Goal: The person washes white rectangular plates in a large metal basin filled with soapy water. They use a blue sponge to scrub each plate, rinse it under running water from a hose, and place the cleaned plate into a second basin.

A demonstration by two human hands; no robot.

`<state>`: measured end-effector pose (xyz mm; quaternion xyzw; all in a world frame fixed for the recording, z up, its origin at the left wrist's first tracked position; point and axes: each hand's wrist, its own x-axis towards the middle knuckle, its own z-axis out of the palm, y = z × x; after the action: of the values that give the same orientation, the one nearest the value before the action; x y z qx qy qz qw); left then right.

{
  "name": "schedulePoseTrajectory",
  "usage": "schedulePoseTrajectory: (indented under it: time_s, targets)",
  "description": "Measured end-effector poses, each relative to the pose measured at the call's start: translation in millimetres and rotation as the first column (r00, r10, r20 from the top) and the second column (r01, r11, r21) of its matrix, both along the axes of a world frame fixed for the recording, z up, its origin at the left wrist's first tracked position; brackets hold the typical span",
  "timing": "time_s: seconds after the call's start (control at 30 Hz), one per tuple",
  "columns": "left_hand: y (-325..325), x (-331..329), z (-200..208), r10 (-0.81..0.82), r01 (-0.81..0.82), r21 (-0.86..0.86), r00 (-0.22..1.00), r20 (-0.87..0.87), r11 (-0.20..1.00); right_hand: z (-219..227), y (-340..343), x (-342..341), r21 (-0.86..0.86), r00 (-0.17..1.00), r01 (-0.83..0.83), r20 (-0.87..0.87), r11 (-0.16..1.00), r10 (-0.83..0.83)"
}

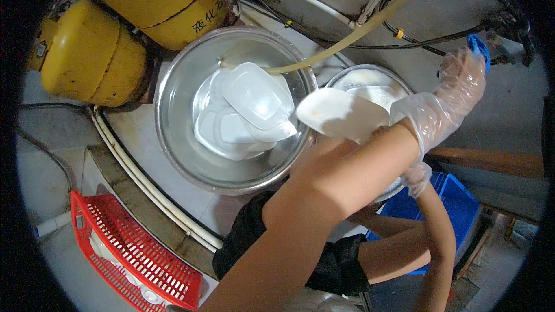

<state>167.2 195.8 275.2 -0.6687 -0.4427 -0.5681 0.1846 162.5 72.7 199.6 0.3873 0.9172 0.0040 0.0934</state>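
My left hand (462,81), in a loose clear plastic glove, reaches up to the right and closes around a small blue handle (478,52) by the dark pipe fittings. My right hand (416,179), also gloved, is lower down and mostly behind my left forearm. A white oval plastic tray (341,112) tilts between the two basins. Its right end runs behind my left forearm, where my right fingers seem to grip it. Several translucent white plastic lids (254,95) lie piled in the large steel basin (173,144). A smaller basin (399,78) with whitish contents is partly hidden.
A beige hose (347,40) runs down into the large basin. Two yellow gas cylinders (92,52) stand at the far left. A red slotted basket (139,248) holding white pieces sits at the near left. A blue crate (457,202) is beyond my knees, at the right.
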Motion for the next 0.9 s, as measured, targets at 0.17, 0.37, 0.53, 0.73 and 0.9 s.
schedulePoseTrajectory:
  time_s: [0.17, 0.37, 0.53, 0.73, 0.9]
  targets:
    - [-24.8, -2.8, 25.3, -0.389, 0.454, -0.207, 0.874, 0.290, 0.867, -57.6, 35.8, -24.2, -0.095, 0.967, -0.119, 0.217, 0.988, 0.137]
    - [-14.0, -18.8, 26.0, -0.586, 0.571, -0.496, 0.797, 0.144, 0.655, -73.1, 65.4, -89.0, 0.066, 0.968, -0.246, -0.028, 0.967, 0.248]
    - [-23.3, -15.9, 38.3, -0.656, 0.543, -0.577, 0.754, 0.015, 0.610, -93.5, 56.4, -82.8, 0.055, 0.987, -0.071, -0.142, 0.996, 0.078]
    - [-2.3, -48.1, 42.3, -0.839, 0.527, -0.834, 0.520, 0.163, 0.165, -98.9, 15.7, -53.5, -0.496, 0.676, 0.599, -0.108, 0.629, -0.729]
    - [21.2, -64.7, 23.8, -0.853, 0.378, -0.882, 0.520, -0.050, 0.282, -114.8, -6.7, -14.6, -0.951, -0.077, 0.292, -0.126, 0.098, -0.989]
